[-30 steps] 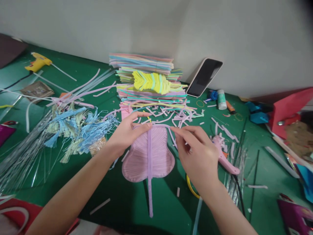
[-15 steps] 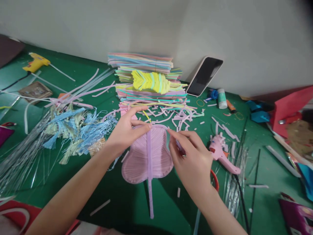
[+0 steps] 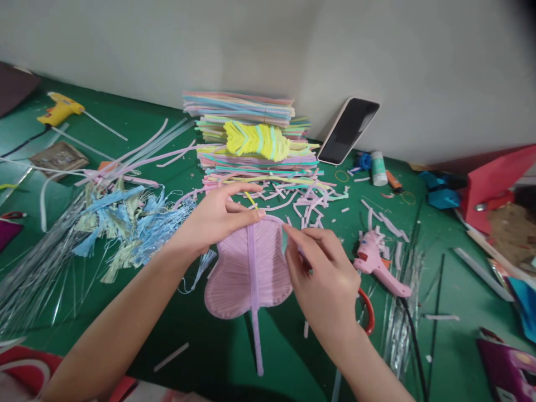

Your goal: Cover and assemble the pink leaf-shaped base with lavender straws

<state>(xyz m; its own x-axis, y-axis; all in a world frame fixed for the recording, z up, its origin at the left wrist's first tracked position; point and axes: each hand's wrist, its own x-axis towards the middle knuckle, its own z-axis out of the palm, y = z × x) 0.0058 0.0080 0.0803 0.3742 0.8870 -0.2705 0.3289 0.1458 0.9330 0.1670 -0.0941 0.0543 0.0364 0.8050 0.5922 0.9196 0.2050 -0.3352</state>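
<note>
A pink fan-shaped piece (image 3: 234, 273) with a lilac stem down its middle lies on the green table (image 3: 209, 346). My left hand (image 3: 213, 218) pinches its top edge, fingers closed on the rim near the stem. My right hand (image 3: 324, 273) sits at the fan's right edge, thumb and forefinger pinched on a thin lilac strip that runs along the rim. A pink glue gun (image 3: 379, 265) lies just right of my right hand.
A stack of coloured strips (image 3: 247, 131) with a yellow woven piece on top stands behind the fan, with cut scraps (image 3: 310, 198) in front. Blue tassels (image 3: 125, 223) and silver strands lie left. A phone (image 3: 349, 131) leans on the wall. A yellow glue gun (image 3: 58, 109) lies far left.
My right hand has moved left and closer to the fan's right edge, pressing the strip along the rim. The fan has shifted slightly left. Red scissor handles now show by my right wrist.
</note>
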